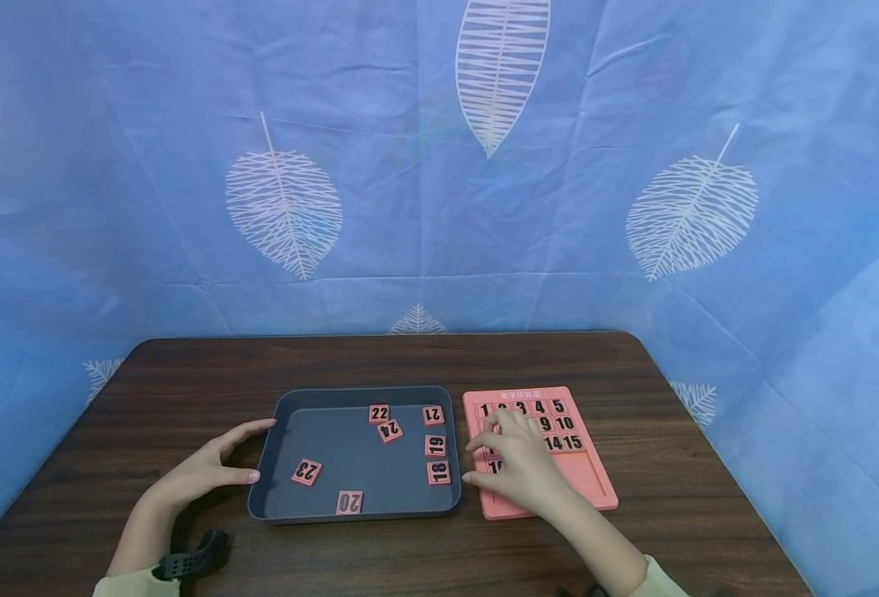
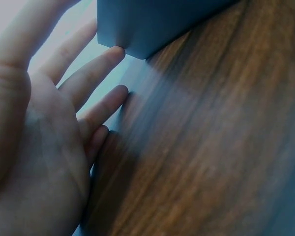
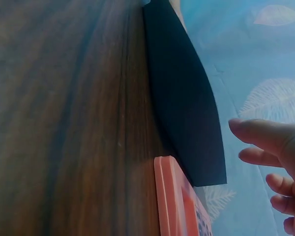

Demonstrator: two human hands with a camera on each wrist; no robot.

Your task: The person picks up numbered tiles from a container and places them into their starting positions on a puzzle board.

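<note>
My left hand [image 1: 193, 473] is at the left side of a dark grey tray [image 1: 350, 452], its thumb and a fingertip at the rim. In the left wrist view, its fingers [image 2: 96, 73] extend toward the tray wall [image 2: 137, 24]. Several pink number tiles lie loose in the tray, among them 22 [image 1: 379, 414], 23 [image 1: 307, 472] and 18 [image 1: 439, 473]. My right hand [image 1: 525, 464] hovers over a pink number board [image 1: 592, 485], fingers bent and apart. Nothing shows between thumb and fingers in the right wrist view. Number tiles fill the board's upper rows; the hand hides some.
Both tray and board lie on a dark wooden table [image 1: 671, 514], with a narrow gap between them. A blue cloth with white leaf prints [image 1: 283, 207] hangs behind the table. A black band [image 1: 193, 560] is on the left wrist.
</note>
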